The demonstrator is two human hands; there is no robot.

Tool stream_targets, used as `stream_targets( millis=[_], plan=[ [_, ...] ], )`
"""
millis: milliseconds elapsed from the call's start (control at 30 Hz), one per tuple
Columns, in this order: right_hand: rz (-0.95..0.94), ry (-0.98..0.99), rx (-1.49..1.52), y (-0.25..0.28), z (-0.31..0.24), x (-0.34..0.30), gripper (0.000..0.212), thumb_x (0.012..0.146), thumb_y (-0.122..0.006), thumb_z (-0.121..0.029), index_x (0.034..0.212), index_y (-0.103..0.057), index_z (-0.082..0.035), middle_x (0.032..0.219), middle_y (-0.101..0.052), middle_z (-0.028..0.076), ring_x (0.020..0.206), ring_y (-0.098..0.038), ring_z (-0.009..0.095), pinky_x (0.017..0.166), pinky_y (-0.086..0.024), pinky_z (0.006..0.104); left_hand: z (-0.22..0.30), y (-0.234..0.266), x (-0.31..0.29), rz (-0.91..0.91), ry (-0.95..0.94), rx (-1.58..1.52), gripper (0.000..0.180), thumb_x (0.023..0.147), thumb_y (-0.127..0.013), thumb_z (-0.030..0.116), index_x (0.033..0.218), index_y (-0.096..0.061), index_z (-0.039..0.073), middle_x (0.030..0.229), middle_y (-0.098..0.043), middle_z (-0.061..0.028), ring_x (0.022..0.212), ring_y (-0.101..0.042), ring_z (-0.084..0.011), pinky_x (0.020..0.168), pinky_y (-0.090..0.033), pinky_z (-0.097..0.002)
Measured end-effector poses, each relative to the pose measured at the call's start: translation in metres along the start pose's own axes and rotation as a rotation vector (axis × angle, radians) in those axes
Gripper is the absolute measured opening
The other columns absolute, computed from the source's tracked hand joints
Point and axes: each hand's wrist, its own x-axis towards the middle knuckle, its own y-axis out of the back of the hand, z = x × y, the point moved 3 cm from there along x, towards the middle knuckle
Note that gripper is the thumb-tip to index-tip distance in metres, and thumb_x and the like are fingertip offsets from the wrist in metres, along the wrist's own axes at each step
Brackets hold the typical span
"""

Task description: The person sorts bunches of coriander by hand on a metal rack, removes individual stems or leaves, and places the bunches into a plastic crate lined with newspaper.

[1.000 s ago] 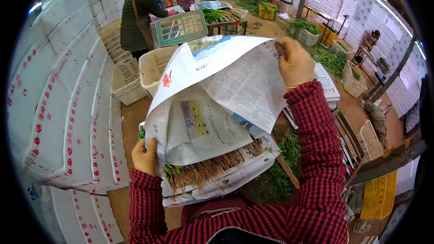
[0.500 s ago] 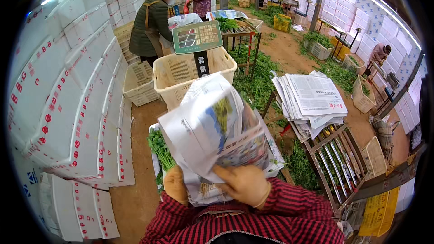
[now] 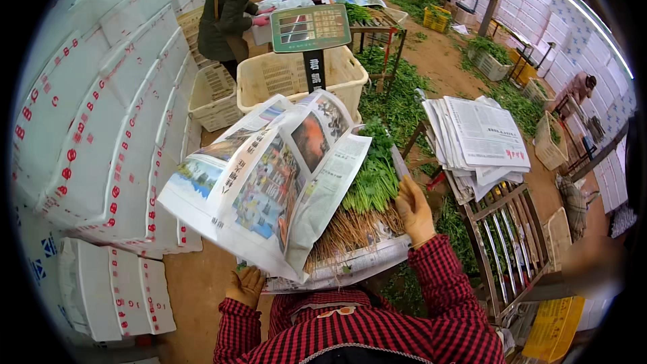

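A bundle of leafy green herbs with long brown roots [image 3: 372, 185] lies on paper in a white box [image 3: 394, 246] in front of me. A printed newspaper sheet [image 3: 266, 175] billows over the left part of the box, creased and tilted, hiding some of the greens. My gloved right hand [image 3: 414, 210] is at the box's right edge beside the stems, fingers stretched out and apart from the sheet. Low at the near left corner is my gloved left hand [image 3: 247, 286], palm partly up with its fingers spread, just under the sheet's lower edge.
A green-faced scale display [image 3: 310, 28] stands behind the box, before a cream crate [image 3: 259, 81]. Stacked newspapers [image 3: 478, 136] lie on a metal rack [image 3: 505, 249] at right. White foam boxes [image 3: 101, 155] wall the left. A co-worker [image 3: 232, 13] stands beyond; loose greens [image 3: 391, 94] litter the floor.
The newspaper has swung left out of my hands, uncovering the greens and roots. My right hand has moved right and farther away; my left has dropped lower. The view has shifted slightly.
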Motion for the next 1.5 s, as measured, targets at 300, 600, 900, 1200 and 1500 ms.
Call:
stream_targets(
  millis=[300, 600, 900, 1200, 1500],
  plan=[
    [0.258, -0.065, -0.201, -0.081, 0.061, 0.061, 0.084, 0.094, -0.073, -0.044, 0.159, -0.033, -0.007, 0.138, -0.057, 0.025, 0.111, -0.061, 0.034, 0.098, -0.05, 0.0445, 0.019, -0.094, -0.023, -0.292, -0.084, -0.002, 0.076, 0.105, -0.039, 0.059, 0.158, -0.028, 0.006, 0.156, -0.041, -0.0212, 0.141, -0.045, -0.0394, 0.114, -0.043, -0.0567],
    [0.149, -0.351, -0.251, -0.139, 0.07, 0.103, 0.08, 0.091, -0.071, -0.025, 0.16, -0.032, -0.017, 0.079, -0.068, 0.009, 0.075, -0.067, 0.028, 0.077, -0.055, 0.0418, 0.013, -0.125, 0.006, -0.192, -0.29, 0.41, 0.05, 0.096, -0.047, -0.003, 0.146, -0.042, -0.005, 0.141, -0.056, -0.021, 0.127, -0.058, -0.0352, 0.111, -0.046, -0.0493],
    [0.217, -0.055, 0.129, -0.058, 0.023, -0.068, 0.059, 0.09, -0.067, 0.006, 0.146, -0.052, -0.005, 0.088, -0.057, -0.002, 0.071, -0.05, 0.006, 0.066, -0.044, 0.0208, 0.033, -0.101, -0.039, -0.352, -0.27, 0.474, 0.064, 0.085, -0.055, -0.013, 0.146, -0.041, 0.0, 0.137, -0.059, -0.0169, 0.123, -0.061, -0.0294, 0.105, -0.05, -0.0441],
    [-0.45, -0.875, 0.02, 0.0, 0.048, -0.109, 0.053, 0.101, -0.064, -0.028, 0.148, -0.052, -0.008, 0.085, -0.073, 0.012, 0.064, -0.066, 0.016, 0.063, -0.056, 0.0302, 0.082, -0.057, 0.028, -0.028, -0.12, 0.878, 0.075, 0.087, -0.065, -0.007, 0.156, -0.036, 0.003, 0.139, -0.057, -0.0202, 0.108, -0.067, -0.0263, 0.092, -0.057, -0.0411],
    [-0.034, 0.29, -0.222, 0.008, -0.109, 0.063, 0.045, 0.095, -0.066, -0.01, 0.14, -0.06, -0.007, 0.096, -0.073, 0.012, 0.086, -0.07, 0.017, 0.078, -0.055, 0.0306, 0.109, -0.314, -0.026, -0.475, -1.416, 1.407, 0.047, 0.091, -0.062, 0.0, 0.137, -0.058, -0.001, 0.141, -0.06, -0.0189, 0.133, -0.054, -0.0379, 0.11, -0.044, -0.0408]
  ],
)
